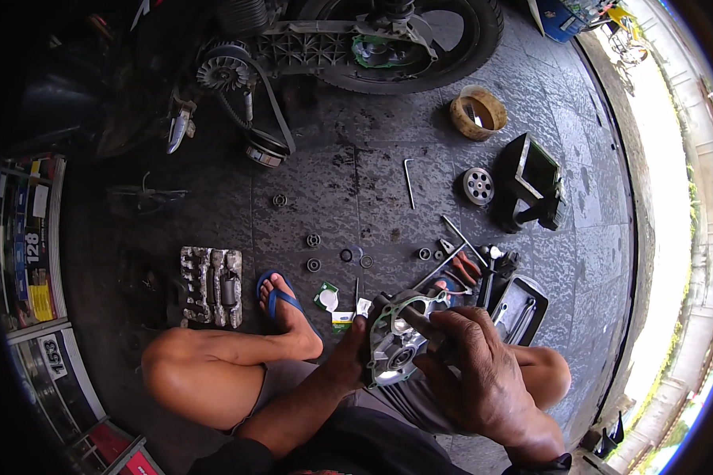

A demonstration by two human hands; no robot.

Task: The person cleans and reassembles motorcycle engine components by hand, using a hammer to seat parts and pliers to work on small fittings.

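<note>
While the person squats on the dark tiled floor [356, 182], both hands work on a grey metal engine cover [396, 340] held just above the lap, near the bottom centre of the view. Left hand [348, 360] is closed around the cover's left edge, gripping it from below and behind. Right hand [471, 368] is closed around a dark tool handle [432, 328] whose end rests against the cover's inner face (the tool's tip is hidden, so its kind cannot be told). A green gasket [382, 321] lines the cover's rim.

Left of the cover, a foot in a blue sandal [281, 305] stands on the floor, with a socket set tray [211, 286] just beyond it to the left. Right of the cover lie red-handled pliers [463, 269] and a black tray [519, 309]. Small bearings and rings [314, 252] are scattered in the middle distance. Farther off sit an L-shaped hex key [409, 180], a round pulley plate [478, 186] and a yellow ring [478, 113]. At the far edge, a scooter's rear wheel [420, 39] and drive belt [281, 119] are exposed.
</note>
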